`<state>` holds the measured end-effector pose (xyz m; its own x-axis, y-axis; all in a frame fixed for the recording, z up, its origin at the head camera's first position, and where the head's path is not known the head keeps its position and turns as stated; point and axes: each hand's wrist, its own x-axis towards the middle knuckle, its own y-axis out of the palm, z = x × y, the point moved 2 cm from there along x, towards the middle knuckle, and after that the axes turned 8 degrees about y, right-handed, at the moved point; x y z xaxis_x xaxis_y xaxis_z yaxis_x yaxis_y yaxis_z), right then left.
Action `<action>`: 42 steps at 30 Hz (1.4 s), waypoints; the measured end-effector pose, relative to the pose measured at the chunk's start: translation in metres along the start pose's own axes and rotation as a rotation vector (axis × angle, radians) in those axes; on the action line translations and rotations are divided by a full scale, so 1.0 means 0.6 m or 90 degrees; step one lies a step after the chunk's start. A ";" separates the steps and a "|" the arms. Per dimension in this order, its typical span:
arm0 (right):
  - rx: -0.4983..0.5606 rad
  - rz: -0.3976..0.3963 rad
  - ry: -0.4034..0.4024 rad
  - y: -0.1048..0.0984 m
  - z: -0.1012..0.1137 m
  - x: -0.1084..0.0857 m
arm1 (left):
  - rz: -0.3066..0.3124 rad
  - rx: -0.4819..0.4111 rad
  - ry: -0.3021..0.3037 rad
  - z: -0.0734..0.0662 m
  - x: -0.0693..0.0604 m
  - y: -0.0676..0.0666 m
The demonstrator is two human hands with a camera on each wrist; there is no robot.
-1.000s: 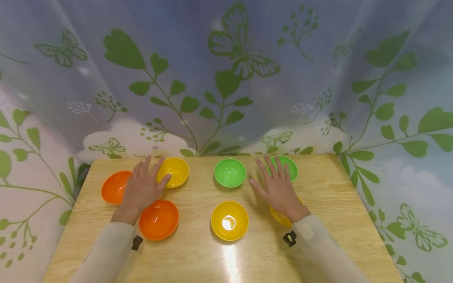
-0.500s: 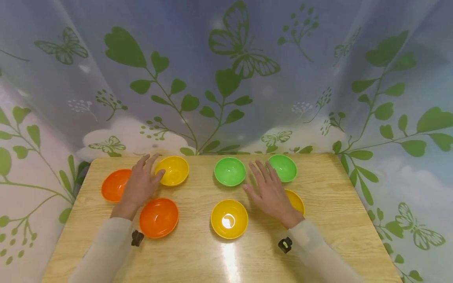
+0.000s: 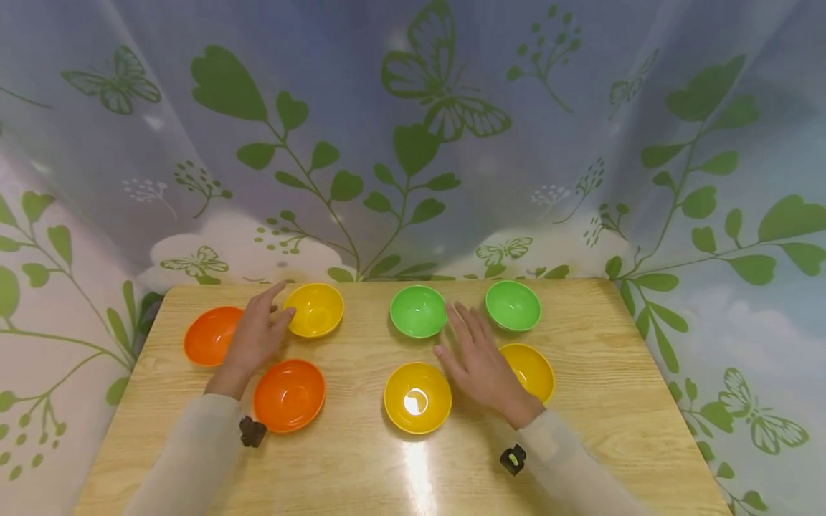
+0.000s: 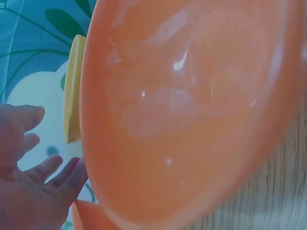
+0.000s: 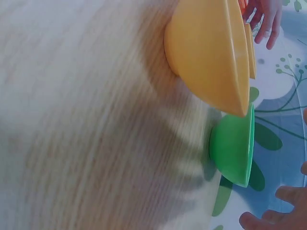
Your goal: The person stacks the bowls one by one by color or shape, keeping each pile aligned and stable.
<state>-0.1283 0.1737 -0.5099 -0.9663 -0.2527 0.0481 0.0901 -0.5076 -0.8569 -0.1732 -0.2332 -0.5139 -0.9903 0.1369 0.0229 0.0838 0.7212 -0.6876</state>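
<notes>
the left hand (image 3: 253, 340) is just beside the far yellow bowl (image 3: 316, 310), on its left. its grip is free of any thing, with fingers loose and apart. the right hand (image 3: 482, 369) is just to the right of the far middle green bowl (image 3: 418, 312); its grip also holds nothing, and the fingers are relaxed. both bowls stand upright on the surface (image 3: 355, 466).

as i judge it, the step in hand is a reach toward these two bowls. to do it well, each thumb should go inside the rim and the fingers outside, with a light pinch, because the glossy wall may slip. the left hand should stay high, since the left orange bowl (image 3: 209, 337) and the near orange bowl (image 3: 289, 396) lie close to it. the right hand should not knock the right yellow bowl (image 3: 534, 367), which it partly covers, nor the far right green bowl (image 3: 513, 306).

the head view gives the whole layout, also the near middle yellow bowl (image 3: 403, 387), but there the left thumb overlaps the rim and contact is not clear. the left wrist view shows the curtain (image 3: 452, 179) between thumb and far yellow bowl, so they are apart. the right wrist view shows, from the side, a gap between the right fingers and the far middle green bowl.
</notes>
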 end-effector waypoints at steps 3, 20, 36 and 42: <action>0.015 0.004 0.000 0.004 0.004 -0.005 | 0.009 -0.027 -0.011 0.002 0.001 0.002; 0.023 0.019 0.036 0.031 0.004 -0.038 | 0.052 -0.187 -0.111 0.023 -0.001 0.013; 0.078 0.014 0.025 0.049 -0.009 -0.060 | 0.065 -0.433 -0.223 0.030 -0.005 0.023; 0.113 0.023 0.034 0.053 -0.011 -0.066 | 0.059 -0.484 -0.246 0.028 -0.005 0.024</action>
<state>-0.0889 0.1730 -0.5426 -0.9726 -0.2322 -0.0127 0.1620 -0.6375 -0.7533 -0.1707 -0.2349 -0.5361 -0.9326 0.0765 -0.3528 0.0812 0.9967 0.0016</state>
